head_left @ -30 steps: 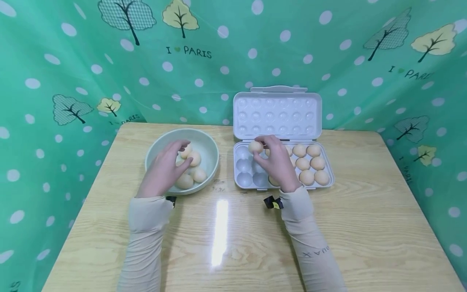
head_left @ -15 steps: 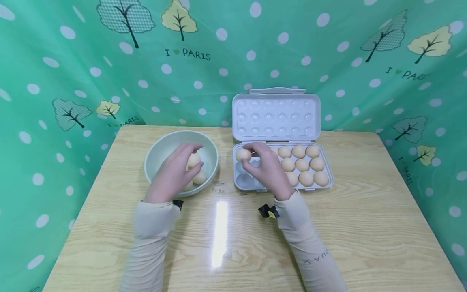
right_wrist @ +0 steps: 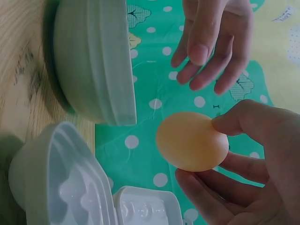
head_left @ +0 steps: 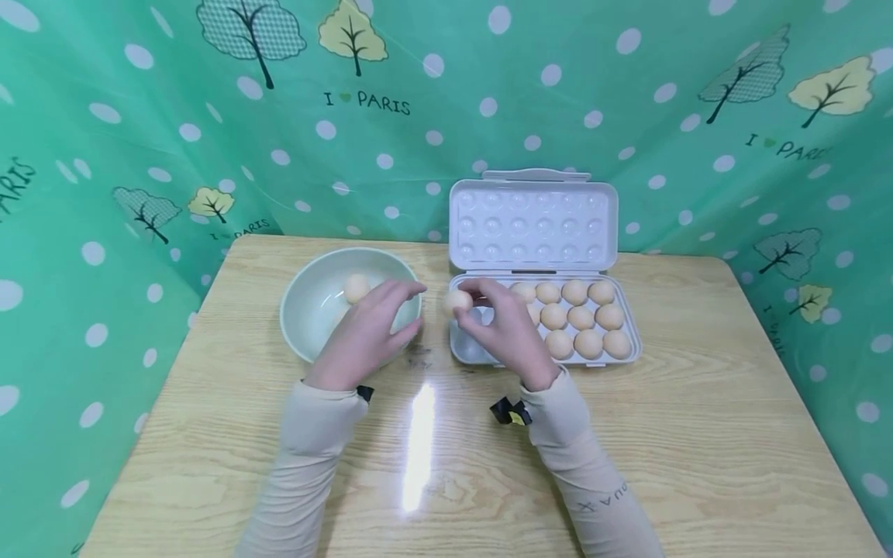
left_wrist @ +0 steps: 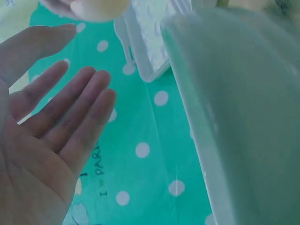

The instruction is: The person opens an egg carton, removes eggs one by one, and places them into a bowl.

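An egg (right_wrist: 192, 141) is pinched between the thumb and fingers of my right hand (head_left: 508, 329), near the left end of the egg carton (head_left: 476, 355). Holding nothing, my left hand (head_left: 366, 333) hovers above the right side of the pale green bowl (head_left: 296, 322), its fingers pointing toward the egg. In the left wrist view the left palm and loosely extended fingers (left_wrist: 96, 101) show plainly. An egg (head_left: 356, 288) lies inside the bowl; the left hand hides part of the bowl's inside. Several eggs (head_left: 580, 318) sit in the carton's right-hand cups, and the right hand covers some of its middle.
The carton's dimpled lid (head_left: 533, 225) stands open at the back, close to the green polka-dot curtain (head_left: 418, 116). Bowl and carton rest on a light wooden table (head_left: 698, 434), a narrow gap between them.
My right hand has carried the egg leftward from over the carton cups to the carton's left edge. My left hand has moved right across the bowl toward it, uncovering an egg inside.
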{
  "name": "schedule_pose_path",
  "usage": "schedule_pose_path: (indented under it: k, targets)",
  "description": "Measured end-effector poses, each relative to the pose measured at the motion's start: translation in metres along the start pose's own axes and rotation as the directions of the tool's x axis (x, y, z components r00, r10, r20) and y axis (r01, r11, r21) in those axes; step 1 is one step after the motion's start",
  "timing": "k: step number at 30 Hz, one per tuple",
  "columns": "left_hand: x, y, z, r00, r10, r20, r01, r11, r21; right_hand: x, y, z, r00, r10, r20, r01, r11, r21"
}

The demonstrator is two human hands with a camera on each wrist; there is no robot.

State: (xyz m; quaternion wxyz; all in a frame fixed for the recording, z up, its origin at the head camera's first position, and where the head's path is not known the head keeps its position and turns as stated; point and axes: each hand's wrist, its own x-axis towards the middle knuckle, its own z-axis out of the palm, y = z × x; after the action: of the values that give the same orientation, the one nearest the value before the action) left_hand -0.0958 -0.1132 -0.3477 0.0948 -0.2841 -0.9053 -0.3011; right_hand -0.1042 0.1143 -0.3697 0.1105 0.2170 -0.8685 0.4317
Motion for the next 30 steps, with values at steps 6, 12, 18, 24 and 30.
schedule_pose_path:
  k: [6, 12, 18, 24, 30]
  targets:
    - [0.003, 0.003, 0.009, 0.999, 0.054, 0.001, -0.054, 0.999, 0.009, 0.000, -0.008, 0.005, 1.000, -0.015, 0.015, 0.015, 1.000, 0.017]
    - [0.004, 0.004, 0.013, 0.995, 0.096, -0.024, -0.096, 0.995, 0.000, -0.001, -0.015, 0.009, 1.000, -0.026, 0.012, 0.026, 1.000, 0.016]
    - [0.004, 0.004, 0.014, 0.994, 0.101, -0.031, -0.101, 0.995, 0.003, -0.002, -0.017, 0.012, 0.999, -0.040, 0.005, 0.040, 0.999, 0.002]
    - [0.003, 0.004, 0.015, 0.995, 0.102, -0.011, -0.102, 0.995, -0.005, -0.004, -0.019, 0.013, 0.999, -0.045, 0.008, 0.045, 0.999, 0.021]
    - [0.003, 0.003, 0.015, 0.994, 0.111, -0.010, -0.111, 0.994, -0.019, -0.005, -0.018, 0.014, 0.999, -0.039, 0.009, 0.039, 0.999, 0.017]
